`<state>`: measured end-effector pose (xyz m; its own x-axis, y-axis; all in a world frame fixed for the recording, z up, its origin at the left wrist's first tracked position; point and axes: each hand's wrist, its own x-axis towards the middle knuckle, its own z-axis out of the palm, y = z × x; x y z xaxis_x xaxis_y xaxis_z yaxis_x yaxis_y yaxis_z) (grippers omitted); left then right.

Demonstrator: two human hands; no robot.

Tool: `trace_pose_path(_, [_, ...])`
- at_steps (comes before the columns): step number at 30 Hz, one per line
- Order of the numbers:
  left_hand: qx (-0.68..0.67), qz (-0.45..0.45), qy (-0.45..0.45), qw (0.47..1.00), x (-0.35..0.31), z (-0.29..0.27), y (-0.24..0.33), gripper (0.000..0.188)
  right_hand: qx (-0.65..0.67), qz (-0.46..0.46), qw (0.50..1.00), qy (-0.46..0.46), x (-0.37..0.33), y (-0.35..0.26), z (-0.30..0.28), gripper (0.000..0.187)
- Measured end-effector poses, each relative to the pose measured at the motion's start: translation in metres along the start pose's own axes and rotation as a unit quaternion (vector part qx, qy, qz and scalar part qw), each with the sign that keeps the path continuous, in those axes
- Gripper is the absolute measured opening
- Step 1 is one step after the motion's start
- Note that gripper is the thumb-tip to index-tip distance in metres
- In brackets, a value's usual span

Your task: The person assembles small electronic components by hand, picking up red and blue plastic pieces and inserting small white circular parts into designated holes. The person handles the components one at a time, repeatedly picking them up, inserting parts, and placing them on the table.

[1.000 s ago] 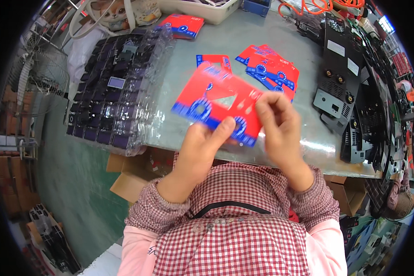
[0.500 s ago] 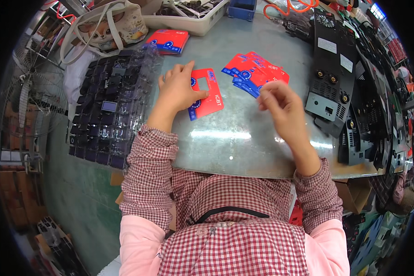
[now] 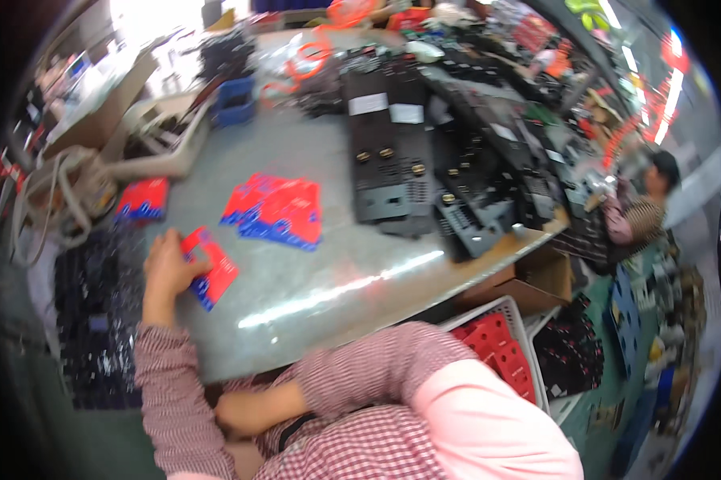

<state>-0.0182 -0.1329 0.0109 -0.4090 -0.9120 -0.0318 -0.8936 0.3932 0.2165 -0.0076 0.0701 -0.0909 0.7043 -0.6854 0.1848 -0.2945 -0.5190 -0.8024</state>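
My left hand (image 3: 172, 264) rests on the tabletop at the left, its thumb and fingers closed about a flat red-and-blue panel card (image 3: 220, 270). Part of the card is hidden under the hand. Low in front of my body, below the table edge, is my right hand (image 3: 244, 414). Its fingers are blurred and mostly hidden against the checked apron. Beyond the held card, several more red-and-blue cards (image 3: 279, 204) lie fanned out on the table. A neat stack of such cards (image 3: 143, 198) sits farther back on the left.
Black plastic-wrapped parts (image 3: 96, 328) lie at the left. Behind are a handbag (image 3: 72, 192), a white tray of tools (image 3: 180, 152) and a blue bin (image 3: 234, 104). Black equipment housings (image 3: 384, 184) cover the right. A basket of red parts (image 3: 508, 352) stands below; another person (image 3: 640, 208) is beyond.
The view has swung right and blurred. My right hand has left the fanned cards and dropped to my lap. My left hand stays at its card.
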Motion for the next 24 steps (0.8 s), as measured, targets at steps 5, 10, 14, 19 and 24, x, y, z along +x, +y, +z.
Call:
trace_pose_path(5, [0.008, -0.038, -0.044, 0.998, 0.010, 0.001, 0.009, 0.080, -0.378, -0.222, 0.887, -0.146, 0.064, 0.065, 0.108, 0.024])
trace_pose_path(10, [-0.011, -0.058, -0.046, 0.997, 0.014, 0.012, -0.006, 0.081, -0.276, -0.134, 0.952, -0.011, 0.032, 0.045, 0.086, 0.027])
trace_pose_path(14, [-0.015, -0.058, -0.038, 0.997, 0.018, 0.016, 0.003, 0.082, -0.192, -0.040, 0.980, -0.017, 0.028, 0.059, 0.088, 0.038])
trace_pose_path(19, [-0.029, -0.046, 0.032, 0.998, 0.017, 0.015, -0.021, 0.091, -0.078, 0.079, 0.988, -0.111, -0.011, -0.031, -0.028, 0.026])
trace_pose_path(24, [-0.181, 0.028, 0.143, 0.973, 0.005, 0.018, -0.016, 0.066, -0.080, 0.172, 0.955, 0.230, -0.041, -0.030, -0.127, 0.019])
